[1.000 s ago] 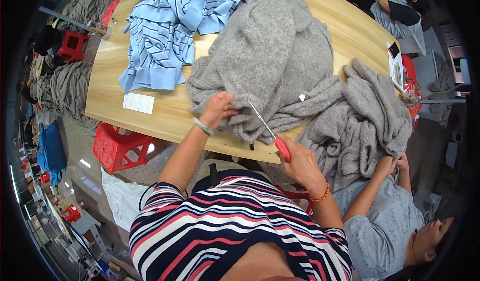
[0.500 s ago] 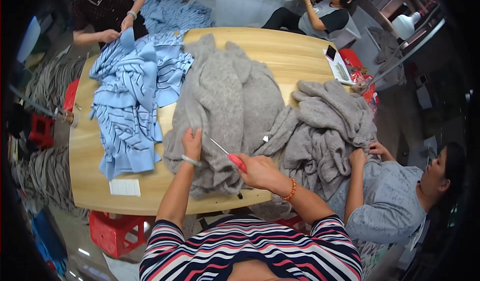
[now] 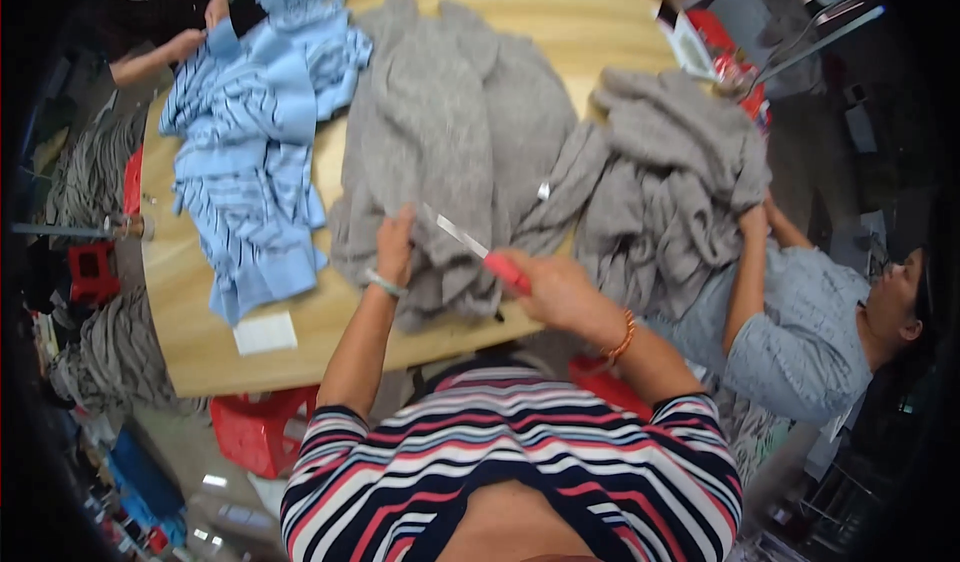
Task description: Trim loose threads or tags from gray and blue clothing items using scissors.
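Note:
A large grey knit garment (image 3: 430, 122) lies spread over the table before me. My left hand (image 3: 394, 249) is closed on a bit of its near part, thumb and fingers together. My right hand (image 3: 558, 290) grips the red handle of a slim metal-bladed tool (image 3: 506, 271). Its blade points up and left toward my left fingers, above the grey knit. Motion blur hides the exact kind of tool and whether the tip touches the cloth.
Blue striped knit pieces (image 3: 255, 152) lie on the left, handled by a person across the table. A white paper (image 3: 265, 333) rests near the front edge. At right, a co-worker in grey (image 3: 800, 332) holds a grey knit pile (image 3: 665, 192). Red stools (image 3: 255, 430) stand below.
The view has tilted and shifted, so the table sits higher in the picture. My right hand with the tool has drawn slightly away from my left hand, which still pinches the grey knit.

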`<act>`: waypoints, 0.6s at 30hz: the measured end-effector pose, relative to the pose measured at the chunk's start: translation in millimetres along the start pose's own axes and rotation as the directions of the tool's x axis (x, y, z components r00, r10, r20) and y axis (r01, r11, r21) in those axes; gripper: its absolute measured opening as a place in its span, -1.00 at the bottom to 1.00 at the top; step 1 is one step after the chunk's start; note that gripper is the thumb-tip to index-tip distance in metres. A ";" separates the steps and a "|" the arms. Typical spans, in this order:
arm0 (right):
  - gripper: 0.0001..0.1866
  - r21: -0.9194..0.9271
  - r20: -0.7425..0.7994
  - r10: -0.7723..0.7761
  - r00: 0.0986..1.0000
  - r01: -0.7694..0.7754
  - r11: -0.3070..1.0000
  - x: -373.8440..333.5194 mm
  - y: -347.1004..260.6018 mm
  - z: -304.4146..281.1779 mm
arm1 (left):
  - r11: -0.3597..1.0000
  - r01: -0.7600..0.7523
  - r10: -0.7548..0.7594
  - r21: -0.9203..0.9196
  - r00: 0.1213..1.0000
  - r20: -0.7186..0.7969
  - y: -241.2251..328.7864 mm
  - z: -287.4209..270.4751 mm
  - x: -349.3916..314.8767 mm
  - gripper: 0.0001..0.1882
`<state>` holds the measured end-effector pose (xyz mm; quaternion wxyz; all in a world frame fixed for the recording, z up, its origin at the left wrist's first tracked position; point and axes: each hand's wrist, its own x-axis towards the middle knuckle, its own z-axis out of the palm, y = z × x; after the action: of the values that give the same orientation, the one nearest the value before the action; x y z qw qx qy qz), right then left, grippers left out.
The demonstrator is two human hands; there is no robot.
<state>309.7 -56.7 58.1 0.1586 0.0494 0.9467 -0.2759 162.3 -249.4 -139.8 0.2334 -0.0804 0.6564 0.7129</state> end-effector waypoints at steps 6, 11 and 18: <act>-0.56 0.121 -0.162 0.144 0.976 -0.125 0.985 -19.6 47.3 -2.8 | 0.351 -0.731 0.702 0.585 0.619 0.352 18.3 46.8 -54.8 -0.68; -0.55 0.153 -0.274 0.245 0.930 -0.209 0.966 -36.9 76.0 -13.2 | 0.721 -0.397 0.259 0.568 0.914 0.311 67.3 49.8 -37.7 -0.76; -0.56 0.178 -0.244 0.322 0.915 -0.284 0.942 -52.6 103.9 -11.8 | 0.370 -0.601 0.417 0.709 0.789 0.451 18.7 61.0 -87.8 -0.24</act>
<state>374.9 36.9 32.0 0.0653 0.2438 0.9187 -0.3037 242.9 -210.5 -78.4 0.0732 0.3165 0.8752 0.3585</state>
